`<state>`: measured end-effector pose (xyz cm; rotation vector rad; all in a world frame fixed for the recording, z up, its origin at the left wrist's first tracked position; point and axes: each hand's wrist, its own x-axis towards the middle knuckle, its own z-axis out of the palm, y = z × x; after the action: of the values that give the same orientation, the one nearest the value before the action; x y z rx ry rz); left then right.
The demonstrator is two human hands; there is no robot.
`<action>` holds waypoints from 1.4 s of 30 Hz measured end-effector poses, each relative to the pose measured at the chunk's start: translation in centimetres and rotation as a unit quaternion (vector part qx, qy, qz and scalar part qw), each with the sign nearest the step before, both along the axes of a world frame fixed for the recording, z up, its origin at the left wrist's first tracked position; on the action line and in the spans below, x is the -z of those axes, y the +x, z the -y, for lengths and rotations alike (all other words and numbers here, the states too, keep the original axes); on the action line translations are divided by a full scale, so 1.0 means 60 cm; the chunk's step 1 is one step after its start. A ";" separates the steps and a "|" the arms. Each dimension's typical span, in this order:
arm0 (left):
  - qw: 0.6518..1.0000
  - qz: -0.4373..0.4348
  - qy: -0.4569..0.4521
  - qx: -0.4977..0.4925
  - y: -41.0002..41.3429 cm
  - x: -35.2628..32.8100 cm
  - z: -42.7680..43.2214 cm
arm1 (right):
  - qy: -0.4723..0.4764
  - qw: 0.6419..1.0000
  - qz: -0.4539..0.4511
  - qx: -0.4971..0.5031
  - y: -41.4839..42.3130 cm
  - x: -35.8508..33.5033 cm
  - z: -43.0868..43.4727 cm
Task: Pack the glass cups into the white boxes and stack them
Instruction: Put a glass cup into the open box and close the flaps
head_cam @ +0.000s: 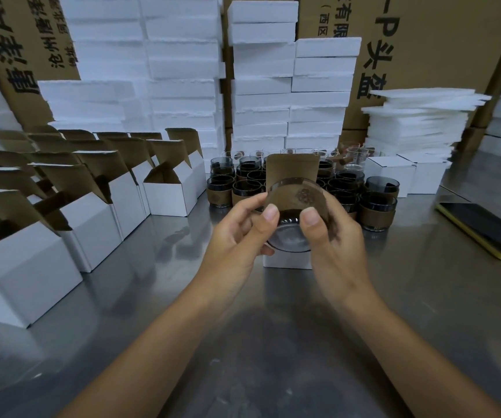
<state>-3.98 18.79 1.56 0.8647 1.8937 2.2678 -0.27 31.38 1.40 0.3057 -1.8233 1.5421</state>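
Glass cup (291,224) held tilted, just over the open white box (288,262) on the steel table (393,282). Left hand (237,236) and right hand (338,248) both grip it, thumbs on the brown sleeve (288,197). I judge it rigid, fragile, slick on bare glass; I'd hold at the sleeve.

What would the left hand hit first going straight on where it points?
Likely the raised brown flap of the open white box, just behind the glass cup that the left hand holds; depth is unclear.
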 end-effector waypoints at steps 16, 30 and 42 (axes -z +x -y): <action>0.991 -0.090 -0.039 -0.086 -0.010 0.007 0.005 | 0.133 0.981 -0.034 0.140 -0.003 0.011 -0.013; 0.882 -0.297 -0.330 -0.157 -0.026 0.045 0.001 | 0.111 0.991 0.016 0.074 -0.008 0.011 -0.020; 0.827 -0.385 -0.337 -0.232 -0.019 0.035 0.002 | 0.118 0.989 -0.004 0.089 -0.015 0.018 -0.029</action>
<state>-5.15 18.68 -0.56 1.4097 3.2426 1.1696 -1.19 33.11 0.34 0.2510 -1.9727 1.2037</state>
